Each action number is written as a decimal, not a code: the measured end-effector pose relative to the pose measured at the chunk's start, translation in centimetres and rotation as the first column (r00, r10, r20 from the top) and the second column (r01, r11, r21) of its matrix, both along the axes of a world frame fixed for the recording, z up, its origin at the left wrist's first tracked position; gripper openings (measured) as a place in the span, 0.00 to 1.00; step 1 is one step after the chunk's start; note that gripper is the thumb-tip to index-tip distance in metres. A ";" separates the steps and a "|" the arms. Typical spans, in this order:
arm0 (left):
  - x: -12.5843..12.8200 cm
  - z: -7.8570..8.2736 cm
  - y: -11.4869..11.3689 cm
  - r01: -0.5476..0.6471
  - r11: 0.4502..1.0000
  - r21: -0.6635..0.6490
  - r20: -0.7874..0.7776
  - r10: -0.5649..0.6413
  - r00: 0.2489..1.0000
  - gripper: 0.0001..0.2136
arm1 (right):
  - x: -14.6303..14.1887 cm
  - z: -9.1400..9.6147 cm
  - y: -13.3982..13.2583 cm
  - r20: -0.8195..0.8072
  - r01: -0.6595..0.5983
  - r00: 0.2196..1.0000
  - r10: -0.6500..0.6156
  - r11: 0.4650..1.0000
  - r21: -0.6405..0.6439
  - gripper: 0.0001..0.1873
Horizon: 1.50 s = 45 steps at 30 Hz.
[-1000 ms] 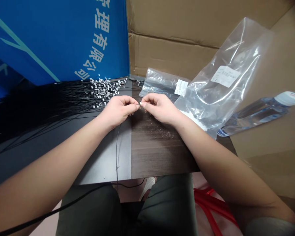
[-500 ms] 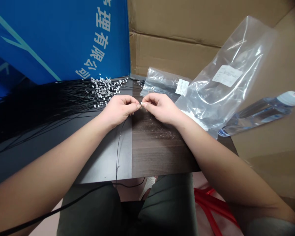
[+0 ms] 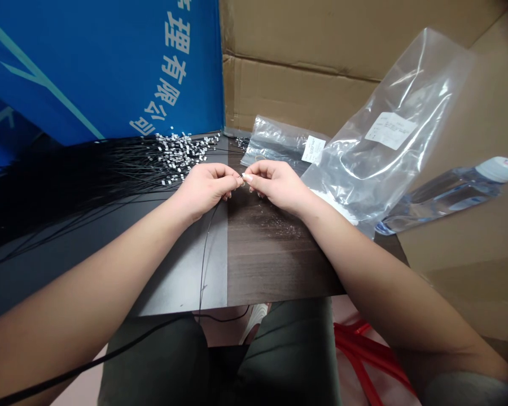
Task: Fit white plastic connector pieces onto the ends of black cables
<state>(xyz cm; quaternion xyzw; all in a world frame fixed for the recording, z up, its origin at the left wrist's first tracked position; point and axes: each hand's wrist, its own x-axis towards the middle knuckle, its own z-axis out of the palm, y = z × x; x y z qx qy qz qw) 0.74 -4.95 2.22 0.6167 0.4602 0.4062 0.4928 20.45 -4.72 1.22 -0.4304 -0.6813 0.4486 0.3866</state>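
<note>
My left hand [image 3: 209, 189] pinches a thin black wire [image 3: 203, 254] close to its end. From under that hand the wire drops down across the table and over its front edge. Fingertip to fingertip with it, my right hand [image 3: 275, 183] is closed in a pinch around a tiny whitish piece [image 3: 244, 176] at the wire's end, mostly hidden by the fingers. Left of my hands lies a big bundle of black wires [image 3: 88, 169], many of them ending in small white tips [image 3: 182, 149].
Behind my right hand lie a small clear bag [image 3: 275, 141] with a label and a larger plastic bag [image 3: 389, 146]. A water bottle [image 3: 449, 194] leans at the right. Cardboard [image 3: 305, 34] and a blue panel [image 3: 110, 56] wall the back; tiny clear bits [image 3: 285, 225] dot the table [image 3: 271, 270].
Both hands stay at nearly the same place, fingertips together. The right fingers have shifted slightly, and the hanging wire below my left hand has swung a little.
</note>
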 end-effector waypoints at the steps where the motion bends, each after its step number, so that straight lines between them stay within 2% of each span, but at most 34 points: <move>1: 0.0 0.0 0.0 0.001 1.000 -0.003 0.002 -0.001 1.000 0.07 | 0.0 0.0 0.0 -0.007 -0.001 1.000 0.001 1.000 -0.005 0.09; 8: -0.2 -0.2 0.2 0.079 0.996 -0.049 0.029 -0.078 0.997 0.04 | -0.1 0.4 -0.1 -0.001 0.030 1.000 -0.030 0.999 0.018 0.11; 13: -0.5 0.1 -0.2 0.236 0.942 -0.239 0.118 -0.214 0.970 0.06 | 0.0 0.0 0.3 -0.035 0.092 0.995 -0.089 0.992 0.087 0.10; 16: -1.1 0.7 -0.3 0.252 0.915 -0.314 0.137 -0.219 0.966 0.07 | 0.2 -0.2 0.6 -0.088 0.168 0.983 -0.162 0.984 0.067 0.10; 18: -1.8 1.4 -0.2 0.216 0.921 -0.324 0.079 -0.201 0.976 0.07 | 0.4 -0.2 0.9 -0.104 0.236 0.968 -0.230 0.971 0.041 0.09; 20: -2.8 2.6 0.0 0.163 0.949 -0.270 -0.111 -0.199 0.974 0.08 | 0.5 -0.2 1.2 -0.127 0.304 0.945 -0.300 0.953 0.008 0.08; 21: -3.4 3.4 0.2 0.139 0.968 -0.207 -0.266 -0.192 0.945 0.08 | 0.6 -0.1 1.4 -0.141 0.331 0.934 -0.329 0.944 -0.007 0.08; 22: -4.1 4.2 0.4 0.122 0.986 -0.111 -0.452 -0.160 0.878 0.09 | 0.7 0.0 1.5 -0.153 0.349 0.925 -0.347 0.937 -0.017 0.08; 23: -4.9 5.1 0.8 0.123 0.992 -0.008 -0.623 -0.101 0.776 0.09 | 0.8 0.1 1.6 -0.161 0.359 0.920 -0.357 0.933 -0.018 0.08; 25: -7.1 6.8 1.9 0.122 0.978 0.169 -0.816 0.069 0.574 0.11 | 1.1 0.3 1.8 -0.167 0.367 0.918 -0.360 0.930 0.008 0.07; 27: -9.9 8.1 3.1 0.082 0.957 0.280 -0.891 0.227 0.393 0.15 | 1.4 0.4 2.0 -0.166 0.388 0.912 -0.375 0.920 0.052 0.07; 29: -13.0 8.8 4.2 0.136 0.932 0.337 -0.925 0.300 0.234 0.22 | 1.8 0.4 2.3 -0.163 0.436 0.893 -0.420 0.896 0.080 0.07; 30: -14.3 8.9 4.5 0.162 0.916 0.367 -0.924 0.339 0.175 0.27 | 2.0 0.3 2.4 -0.158 0.461 0.882 -0.445 0.883 0.085 0.07; 32: -15.9 8.5 4.6 0.119 0.864 0.490 -0.871 0.478 0.115 0.33 | 2.4 0.0 2.6 -0.140 0.493 0.867 -0.479 0.865 0.092 0.05; 34: -15.0 7.3 3.9 0.064 0.797 0.600 -0.797 0.589 0.135 0.32 | 2.5 -0.3 2.8 -0.109 0.505 0.863 -0.494 0.856 0.115 0.05; 36: -11.5 5.5 2.3 0.098 0.762 0.641 -0.752 0.597 0.278 0.25 | 2.4 -0.7 2.7 -0.066 0.498 0.867 -0.495 0.851 0.164 0.05; 37: -9.0 4.5 1.3 0.179 0.778 0.602 -0.768 0.502 0.399 0.21 | 2.2 -0.8 2.7 -0.040 0.490 0.869 -0.492 0.850 0.192 0.06; 38: -6.2 3.4 0.2 0.282 0.792 0.541 -0.778 0.344 0.526 0.18 | 2.1 -1.0 2.6 -0.014 0.481 0.871 -0.491 0.849 0.220 0.06; 39: -3.3 2.3 -1.0 0.412 0.777 0.476 -0.775 0.149 0.615 0.17 | 1.9 -1.1 2.5 0.013 0.471 0.873 -0.488 0.848 0.244 0.07; 40: -0.6 1.2 -2.2 0.546 0.713 0.440 -0.767 -0.017 0.641 0.16 | 1.8 -1.3 2.5 0.039 0.459 0.873 -0.485 0.848 0.265 0.07; 41: 1.8 0.2 -3.2 0.639 0.633 0.437 -0.763 -0.115 0.636 0.15 | 1.6 -1.5 2.4 0.064 0.446 0.874 -0.481 0.849 0.284 0.07; 43: 5.1 -1.3 -4.8 0.715 0.494 0.496 -0.744 -0.183 0.642 0.14 | 1.5 -1.7 2.2 0.105 0.425 0.874 -0.474 0.851 0.307 0.08; 45: 6.3 -2.4 -5.5 0.740 0.397 0.543 -0.745 -0.180 0.643 0.15 | 1.5 -1.7 2.0 0.140 0.423 0.865 -0.481 0.851 0.312 0.09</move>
